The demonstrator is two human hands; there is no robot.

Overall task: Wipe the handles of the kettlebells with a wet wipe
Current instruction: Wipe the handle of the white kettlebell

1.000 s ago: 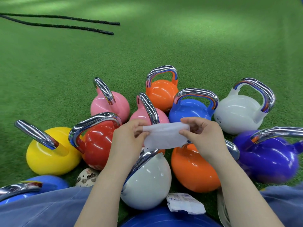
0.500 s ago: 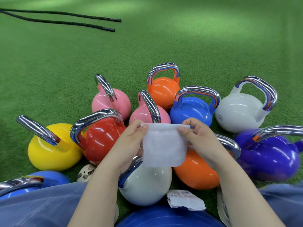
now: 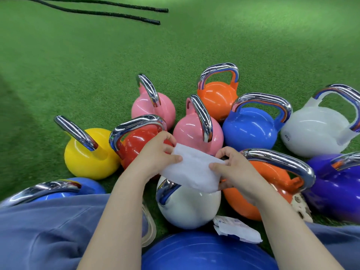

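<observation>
Wipe (image 3: 191, 169) is hanging stretched between my two hands, just above the near white kettlebell (image 3: 188, 206). I am pinching its left edge with my left hand (image 3: 155, 154), thumb on top and fingers curled behind, and I am pinching its right edge with my right hand (image 3: 232, 169) the same way. The sheet is sagging so that its lower edge is covering the top of that white kettlebell, whose chrome handle (image 3: 167, 189) is showing only at its left end, below my left hand; I cannot tell whether the wipe is touching it.

Around the white kettlebell the others are crowding on the green turf (image 3: 97, 65): a red one (image 3: 136, 147) just left of it behind my left hand, a yellow one (image 3: 85, 156) further left, two pink ones (image 3: 194, 131) beyond it, a blue one (image 3: 250, 128) and a small orange one (image 3: 216, 98) beyond and to the right, a big orange one (image 3: 251, 191) touching its right side under my right hand, a purple one (image 3: 337, 188) past that, and a second white one (image 3: 315, 131) far right. A torn wrapper (image 3: 235, 228) is lying on the turf at the white kettlebell's near right foot. Two black ropes (image 3: 116, 11) are lying well beyond it, far across the turf.
</observation>
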